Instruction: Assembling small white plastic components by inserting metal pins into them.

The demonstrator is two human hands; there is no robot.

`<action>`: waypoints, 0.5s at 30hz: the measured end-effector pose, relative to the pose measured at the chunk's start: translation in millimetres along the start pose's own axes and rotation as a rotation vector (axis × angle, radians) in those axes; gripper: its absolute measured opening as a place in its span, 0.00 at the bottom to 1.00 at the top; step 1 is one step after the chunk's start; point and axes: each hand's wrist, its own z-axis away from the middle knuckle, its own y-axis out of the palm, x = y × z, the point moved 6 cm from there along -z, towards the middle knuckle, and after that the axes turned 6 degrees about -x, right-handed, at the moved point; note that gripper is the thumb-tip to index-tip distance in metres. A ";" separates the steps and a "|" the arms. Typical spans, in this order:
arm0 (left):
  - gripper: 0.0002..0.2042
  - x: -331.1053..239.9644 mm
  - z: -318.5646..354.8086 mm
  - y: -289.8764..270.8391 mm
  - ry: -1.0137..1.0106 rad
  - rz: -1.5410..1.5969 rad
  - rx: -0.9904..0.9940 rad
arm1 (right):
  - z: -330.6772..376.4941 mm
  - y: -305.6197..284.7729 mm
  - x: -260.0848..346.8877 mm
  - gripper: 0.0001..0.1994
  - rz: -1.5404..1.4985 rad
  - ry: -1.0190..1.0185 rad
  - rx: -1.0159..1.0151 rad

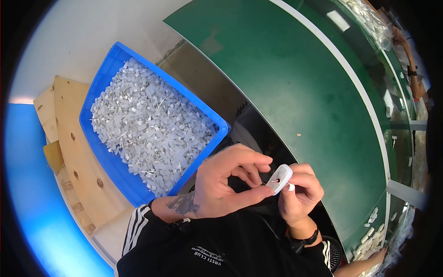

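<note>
So the small rounded white plastic piece (280, 179) is up in front of the person's black top with white sleeve stripes (184, 251), right between the two hands. The bare right hand (302, 191) has it pinched pretty tight, thumb and fingers closed on its right side, though the fingers cover a fair bit of it. A tiny white bit (291, 187) pokes out by that thumb; can't tell if it's part of the same piece. There's also a dark spot around the middle, too small to make out.

The bare left hand (233, 180) is loosely curled, index fingertip well apart from the thumb. Thumb tip is at the piece's lower edge, but the other fingers are tucked behind it, so I honestly can't tell if it's gripping anything.

Left of that, a blue plastic bin (220, 131) holds a heap of small whitish translucent pieces (147, 124), too jumbled to pick apart. Over the green tabletop (277, 78), two other people's arms get cut off at the right: one bare forearm low (367, 265), one higher up (412, 64), blurry.
</note>
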 end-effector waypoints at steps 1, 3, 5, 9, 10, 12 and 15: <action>0.20 -0.2 1.0 -2.5 0.060 0.016 -0.070 | 1.6 -0.2 -1.6 0.06 0.001 0.005 0.005; 0.17 -0.9 0.8 -4.0 0.117 0.032 -0.144 | 3.4 -3.2 -3.5 0.06 -0.025 -0.003 -0.022; 0.12 -10.0 -0.4 -0.3 0.245 -0.148 -0.128 | 3.4 -3.4 -5.1 0.06 -0.026 -0.001 -0.009; 0.14 -8.0 0.4 4.1 0.268 -0.180 -0.039 | 7.9 -5.3 -7.9 0.05 -0.044 0.035 0.004; 0.14 -10.0 -0.8 4.9 0.288 -0.202 -0.027 | 8.8 -5.4 -9.1 0.05 -0.043 0.039 0.008; 0.15 -9.6 -0.8 6.6 0.305 -0.222 -0.021 | 11.3 -6.0 -10.1 0.05 -0.077 0.033 0.008; 0.16 -13.5 1.5 9.8 0.380 -0.276 -0.047 | 13.8 -8.3 -12.9 0.06 -0.089 0.074 -0.008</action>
